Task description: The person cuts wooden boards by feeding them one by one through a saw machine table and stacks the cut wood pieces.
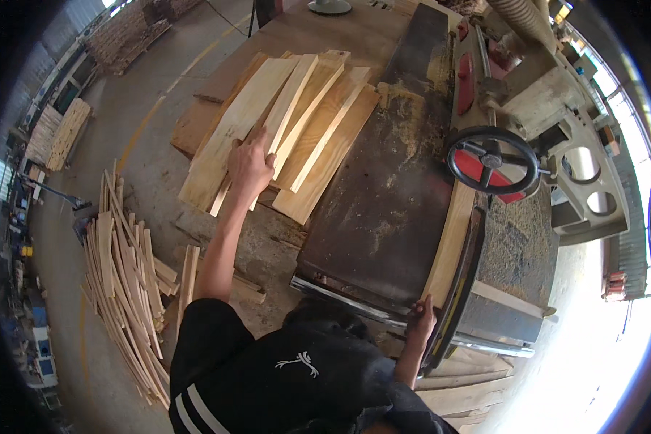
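My left hand (251,165) is closed on a narrow pale board among several overlapping wooden boards (231,123) laid on a brown worktable (289,36). At the machine's front edge, my right hand (421,317) grips the near end of a long board (447,246). That board lies along a dark fence rail (459,296) on the steel machine table (362,217), its far end disappearing beneath the machine head behind a black handwheel (490,160). The fingertips of both hands are partly hidden.
A heap of long thin wood strips (123,289) lies on the floor at my left, beside a yellow line. Stacked timber (61,137) stands farther off. A corrugated hose (521,25) rises above the machine at upper right. More boards (463,390) lie below the machine's front.
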Demonstrator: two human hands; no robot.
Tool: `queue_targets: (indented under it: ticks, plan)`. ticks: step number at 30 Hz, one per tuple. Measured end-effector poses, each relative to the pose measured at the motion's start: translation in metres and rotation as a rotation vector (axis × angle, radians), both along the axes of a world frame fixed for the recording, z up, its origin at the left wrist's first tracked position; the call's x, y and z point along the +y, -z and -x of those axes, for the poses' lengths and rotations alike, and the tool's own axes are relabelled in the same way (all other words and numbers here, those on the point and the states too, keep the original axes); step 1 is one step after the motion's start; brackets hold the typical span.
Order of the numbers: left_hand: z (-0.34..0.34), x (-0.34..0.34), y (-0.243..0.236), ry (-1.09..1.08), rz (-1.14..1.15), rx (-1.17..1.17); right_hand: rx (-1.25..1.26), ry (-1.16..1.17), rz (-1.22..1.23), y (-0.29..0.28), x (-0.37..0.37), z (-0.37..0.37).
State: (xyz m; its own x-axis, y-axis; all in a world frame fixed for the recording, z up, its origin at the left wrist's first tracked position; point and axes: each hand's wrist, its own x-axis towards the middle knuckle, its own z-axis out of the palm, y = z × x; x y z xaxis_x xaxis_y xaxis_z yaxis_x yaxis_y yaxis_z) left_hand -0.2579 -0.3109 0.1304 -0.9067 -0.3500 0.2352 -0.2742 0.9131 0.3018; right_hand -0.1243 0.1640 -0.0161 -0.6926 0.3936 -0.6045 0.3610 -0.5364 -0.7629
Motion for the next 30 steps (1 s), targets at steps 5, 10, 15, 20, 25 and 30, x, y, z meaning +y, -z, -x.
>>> queue_targets:
  ticks: [5, 10, 15, 20, 25, 30]
  plan:
    - [-0.022, 0.018, 0.025, 0.071, -0.704, 0.221, 0.056, -0.056, 0.048, 0.016, 0.01, 0.024]
    - [-0.087, 0.101, 0.063, 0.519, -2.527, 0.087, 0.045, -0.061, 0.116, 0.019, 0.01, 0.057]
    - [-0.112, 0.175, 0.117, 0.694, -2.988, -0.173, 0.157, -0.018, 0.325, 0.027, 0.003, 0.109]
    - [-0.15, 0.245, 0.131, 0.504, -2.758, -0.157, 0.368, -0.27, 0.192, -0.007, -0.001, 0.087]
    - [-0.19, 0.26, 0.153, 0.482, -2.743, -0.224, 0.629, -1.005, -0.549, -0.031, -0.016, -0.064]
    - [-0.22, 0.286, 0.161, 0.457, -1.484, -0.864, 0.588, -0.815, -0.255, -0.032, 0.016, -0.203]
